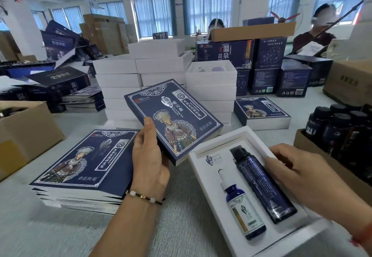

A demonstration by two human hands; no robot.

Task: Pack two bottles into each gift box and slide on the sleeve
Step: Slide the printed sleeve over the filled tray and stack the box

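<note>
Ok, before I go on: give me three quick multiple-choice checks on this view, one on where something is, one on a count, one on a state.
1. Where is the flat stack of sleeves?
A. On the table, to the left of the left hand
B. Inside the open gift box
C. On top of the white boxes

2. How many bottles lie in the open gift box?
A. None
B. One
C. Two

3. What is the left hand doing?
A. Resting flat on the table
B. Gripping a blue sleeve held off the table
C. Holding a bottle

Answers:
1 A: the stack lies on the table to the left of that hand.
2 C: a dropper bottle and a tall dark bottle sit side by side in the insert.
3 B: thumb and fingers clamp the sleeve, which is not yet on the box; the right hand rests at the box's right edge.
</note>
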